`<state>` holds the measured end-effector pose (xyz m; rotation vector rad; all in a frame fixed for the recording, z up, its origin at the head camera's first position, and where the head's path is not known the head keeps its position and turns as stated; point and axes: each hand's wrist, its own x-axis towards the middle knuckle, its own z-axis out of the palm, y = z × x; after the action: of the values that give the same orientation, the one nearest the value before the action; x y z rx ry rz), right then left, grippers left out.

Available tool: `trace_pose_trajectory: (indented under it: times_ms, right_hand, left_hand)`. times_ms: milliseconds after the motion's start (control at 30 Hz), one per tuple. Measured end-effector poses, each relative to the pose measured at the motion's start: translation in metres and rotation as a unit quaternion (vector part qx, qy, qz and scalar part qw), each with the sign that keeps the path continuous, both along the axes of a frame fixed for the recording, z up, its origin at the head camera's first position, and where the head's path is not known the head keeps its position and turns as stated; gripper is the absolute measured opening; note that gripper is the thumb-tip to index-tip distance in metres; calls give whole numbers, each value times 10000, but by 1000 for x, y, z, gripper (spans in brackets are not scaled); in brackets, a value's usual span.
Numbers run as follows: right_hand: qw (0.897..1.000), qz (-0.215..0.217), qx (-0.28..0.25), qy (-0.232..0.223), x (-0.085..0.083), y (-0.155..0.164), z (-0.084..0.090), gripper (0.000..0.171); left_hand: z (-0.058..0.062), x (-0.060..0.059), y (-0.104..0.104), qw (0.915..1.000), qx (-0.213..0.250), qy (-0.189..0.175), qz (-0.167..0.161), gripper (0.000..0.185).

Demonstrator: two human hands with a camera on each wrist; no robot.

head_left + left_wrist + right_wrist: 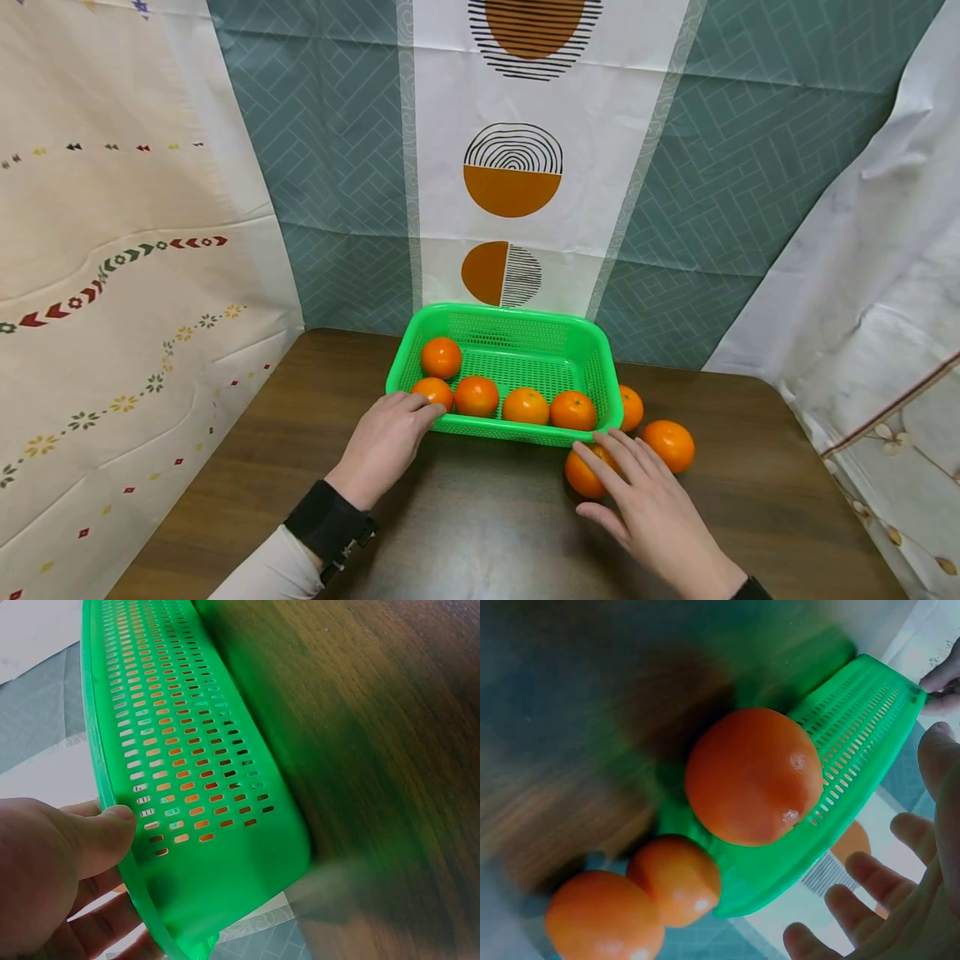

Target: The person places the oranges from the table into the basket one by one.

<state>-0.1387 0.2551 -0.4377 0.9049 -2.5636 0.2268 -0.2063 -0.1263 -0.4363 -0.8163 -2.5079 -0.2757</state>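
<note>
Your left hand (384, 440) pinches the near-left rim of the green perforated plastic basket (517, 342) on the dark wooden bench (480, 533). Your right hand (651, 508), grip spread, fingers straight, rests over the round orange tangerine (583, 477) just outside the basket's near-right corner.

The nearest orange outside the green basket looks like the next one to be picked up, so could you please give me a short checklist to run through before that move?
1. Right hand free to grip: ok, fingers straight over the nearest orange.
2. Orange gripped: not ok, fingers not curled round it.
3. Left hand steadying the green basket: ok, holds the near left rim.
4. Room in basket: ok, back half bare.
5. Other loose oranges out of the way: ok, they lie to the right.
</note>
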Motion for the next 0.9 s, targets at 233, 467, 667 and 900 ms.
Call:
trace_pose_trajectory:
  times_ms: [233,467,667,900]
  right_hand:
    - [9998,-112,113,-149,5,4,-5,74]
    - [9996,-181,106,-167,6,5,-15,71]
    - [9998,-135,70,-144,3,5,-21,72]
    - [9998,-32,151,-100,-1,4,-23,74]
  left_hand:
    - [2,0,0,10000,-16,-41,-13,31]
    - [2,0,0,10000,-10,-67,-13,30]
    - [2,0,-1,10000,-5,-58,-11,31]
    - [1,0,0,10000,-31,-21,-11,33]
